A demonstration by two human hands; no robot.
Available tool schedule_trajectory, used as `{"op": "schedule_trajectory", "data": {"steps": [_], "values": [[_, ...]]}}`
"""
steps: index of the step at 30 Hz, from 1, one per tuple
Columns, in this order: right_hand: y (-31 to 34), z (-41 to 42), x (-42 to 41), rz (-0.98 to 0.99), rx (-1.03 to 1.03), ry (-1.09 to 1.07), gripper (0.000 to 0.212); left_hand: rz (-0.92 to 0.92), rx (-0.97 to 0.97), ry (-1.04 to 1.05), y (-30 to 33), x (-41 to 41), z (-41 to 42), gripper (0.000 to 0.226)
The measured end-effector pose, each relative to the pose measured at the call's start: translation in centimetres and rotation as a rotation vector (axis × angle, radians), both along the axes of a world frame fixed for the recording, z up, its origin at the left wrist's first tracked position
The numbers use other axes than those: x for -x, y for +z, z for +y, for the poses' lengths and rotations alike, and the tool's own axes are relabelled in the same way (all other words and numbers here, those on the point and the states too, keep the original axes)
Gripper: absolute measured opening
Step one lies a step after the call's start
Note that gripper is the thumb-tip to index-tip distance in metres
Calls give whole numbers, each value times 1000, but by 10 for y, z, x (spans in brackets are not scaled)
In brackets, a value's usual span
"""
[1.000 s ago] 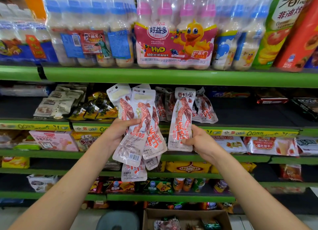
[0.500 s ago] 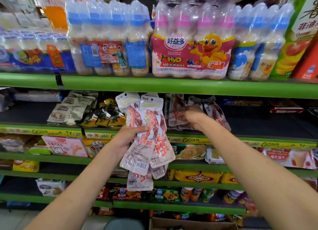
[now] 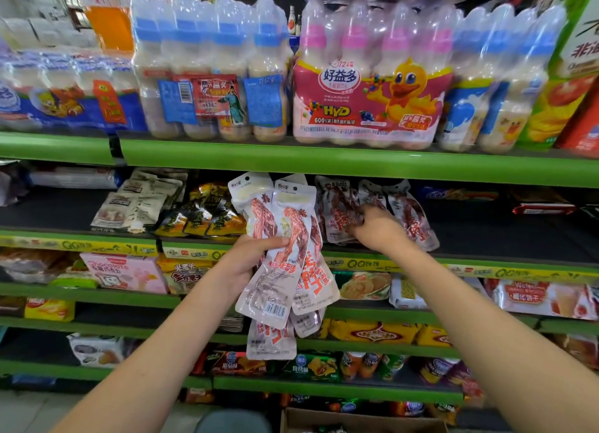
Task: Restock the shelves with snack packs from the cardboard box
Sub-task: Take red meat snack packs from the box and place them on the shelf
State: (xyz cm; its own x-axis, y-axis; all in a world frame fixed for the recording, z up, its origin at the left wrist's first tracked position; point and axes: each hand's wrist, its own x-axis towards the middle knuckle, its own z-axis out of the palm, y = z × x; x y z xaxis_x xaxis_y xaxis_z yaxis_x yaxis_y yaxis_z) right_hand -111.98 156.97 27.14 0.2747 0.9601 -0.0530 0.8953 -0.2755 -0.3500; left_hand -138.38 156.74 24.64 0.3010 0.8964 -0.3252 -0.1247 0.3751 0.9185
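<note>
My left hand (image 3: 251, 259) grips a fanned bundle of white-and-red snack packs (image 3: 285, 270) in front of the second shelf. My right hand (image 3: 376, 230) reaches onto that black shelf (image 3: 505, 238), its fingers curled round one snack pack (image 3: 338, 217) among the same packs leaning there (image 3: 410, 215). The open top of the cardboard box (image 3: 363, 419) shows at the bottom edge, below my arms.
Shrink-wrapped milk drink bottles (image 3: 369, 76) fill the green shelf (image 3: 324, 163) above. Other snack bags (image 3: 201, 217) lie left of the packs; the shelf to the right is bare. Lower shelves hold biscuits and boxes. A grey stool top (image 3: 233, 423) sits beside the box.
My right hand carried one pack from in front of me up onto the second shelf and now sets it among the packs there. The left hand keeps its bundle; the view moved closer.
</note>
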Motion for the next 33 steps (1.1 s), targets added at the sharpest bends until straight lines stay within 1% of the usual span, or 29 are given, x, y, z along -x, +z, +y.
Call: {"op": "schedule_trajectory", "data": {"steps": [1,2,3,5,7,8,9,11,12,13,14,15,16,19,22,25,27,28,29,30,33], "values": [[2,-7,1,-96,-33,8,47,-4,-4,-3,1,-1,-1,35],[4,-16,3,-150,-93,20,44,-10,-8,-3,2,-3,-2,33],[6,-25,7,-140,-163,41,39,-18,-9,-1,3,-4,-3,31],[9,-43,19,48,-290,97,29,-30,-17,18,3,-9,-7,30],[13,-62,35,247,-307,152,26,-38,-24,42,3,-14,-10,32],[13,-72,43,304,-273,193,29,-41,-24,48,2,-17,-11,33],[12,-80,51,332,-225,232,38,-45,-24,51,3,-21,-13,34],[7,-95,65,338,-143,258,60,-53,-16,65,3,-29,-17,39],[5,-100,70,336,-141,249,67,-63,-12,80,3,-33,-20,41],[3,-104,73,353,-164,234,68,-83,-11,93,2,-37,-23,43],[1,-106,75,390,-197,221,59,-108,-14,100,2,-41,-25,44],[0,-108,76,437,-226,201,46,-129,-20,102,1,-45,-28,45],[-1,-110,76,478,-241,176,39,-138,-27,105,0,-48,-31,46],[-4,-112,74,545,-257,100,44,-135,-10,136,-1,-56,-41,49],[-7,-112,76,562,-262,71,45,-154,2,135,-2,-63,-43,76],[-10,-110,73,634,-284,18,31,-132,27,111,2,-65,-46,93],[-11,-109,68,700,-292,-17,27,-153,59,90,2,-65,-46,110],[-11,-109,65,750,-292,-30,26,-164,70,76,3,-65,-46,115],[-11,-109,62,808,-286,-46,27,-160,75,71,3,-65,-45,114],[-11,-109,60,868,-280,-59,31,-146,75,69,4,-64,-46,109],[-7,-111,55,1042,-241,-108,35,-163,88,61,7,-64,-49,82]]}}
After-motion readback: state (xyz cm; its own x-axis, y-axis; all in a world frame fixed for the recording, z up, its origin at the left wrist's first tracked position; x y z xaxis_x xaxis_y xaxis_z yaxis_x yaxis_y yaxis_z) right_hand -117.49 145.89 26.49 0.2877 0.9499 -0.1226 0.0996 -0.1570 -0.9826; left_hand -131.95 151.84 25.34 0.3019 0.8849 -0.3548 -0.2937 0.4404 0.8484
